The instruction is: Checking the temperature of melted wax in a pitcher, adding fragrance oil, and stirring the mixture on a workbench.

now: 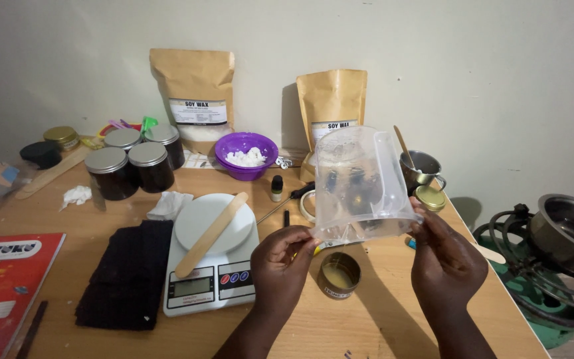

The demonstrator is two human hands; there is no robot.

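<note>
**Fingers pinching the clear jug, held tilted over the tin**

Our fingertips [308, 238] on the left hand [284, 262] are pressed together on the lower rim of the clear plastic measuring jug [363, 183]; the right hand [448, 262] clamps the opposite edge, thumb and fingers closed on it. Both hold it off the table, tipped so its mouth faces down toward us. It looks empty, though we can't tell if a film is left inside.

Directly below, between our wrists, sits the small round metal tin [339, 274] with a pale yellowish fill, on the wooden table [393, 319]. Just left of it is the white digital kitchen scale [212, 256] with a flat wooden stir stick [212, 233] laid across its platter, then a folded black cloth [127, 272].

Further back: purple plastic bowl of white flakes [246, 155], two brown paper pouches [192, 93], four dark jars with silver lids [134, 163], a small metal cup [422, 169] with a stick in it.

Our read: pour step is at or near its end, the jug being drained or checked over the tin. Next move calls for keeping the spout centred above the tin, then setting the jug down well apart from it.
</note>
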